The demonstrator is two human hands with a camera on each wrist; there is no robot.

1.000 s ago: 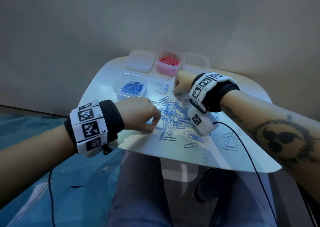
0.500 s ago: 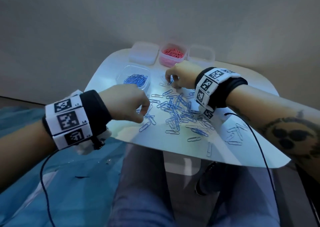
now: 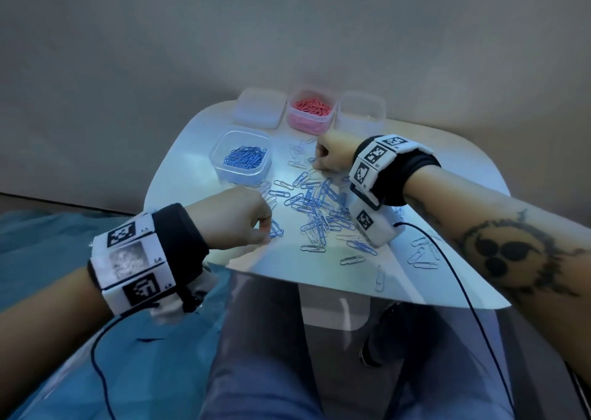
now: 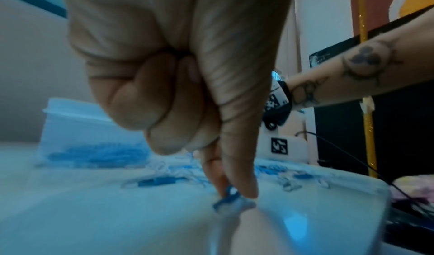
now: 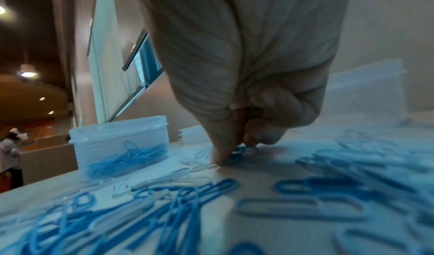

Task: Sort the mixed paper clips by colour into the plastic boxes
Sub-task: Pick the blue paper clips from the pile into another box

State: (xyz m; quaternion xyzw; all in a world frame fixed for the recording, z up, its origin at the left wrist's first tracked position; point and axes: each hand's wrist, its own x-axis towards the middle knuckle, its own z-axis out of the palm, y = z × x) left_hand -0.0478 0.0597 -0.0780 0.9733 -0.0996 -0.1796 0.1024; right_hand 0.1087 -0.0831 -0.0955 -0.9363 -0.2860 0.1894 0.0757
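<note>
Lower left of the head view, the person's left hand (image 3: pixel 238 218) is down at the near edge of the small white table (image 3: pixel 179 176), thumb and forefinger closed on a blue plastic-coated paper clip (image 3: pixel 276 232). The left wrist view confirms it: fingertips (image 4: pixel 241 184) pinch that clip right at the tabletop, the other fingers curled up into the palm.

Just above, left of centre, sits the clear square plastic box holding blue clips (image 3: pixel 241 157), the likely home for this one. Behind it, along the top edge of the table, are a closed frosted box (image 3: pixel 259 107), the pink box of red clips (image 3: pixel 311 111) and a clear box (image 3: pixel 361 111) whose contents cannot be made out.

Centre frame: the loose heap of blue and white paper clips (image 3: pixel 319 211), well tangled, with strays trailing to the lower right.

Then the right hand (image 3: pixel 332 155), upper right of the heap. In the right wrist view its thumb and forefinger are down on a blue clip (image 5: pixel 244 150), seemingly pinching it, though blur hides the exact grip.

These clips look feather-light, springy and slick on the smooth top. They lie flat, so a fingertip probably has to tip up a rounded end before pinching across the loop. Overlapping clips may hook together and come up in chains.
</note>
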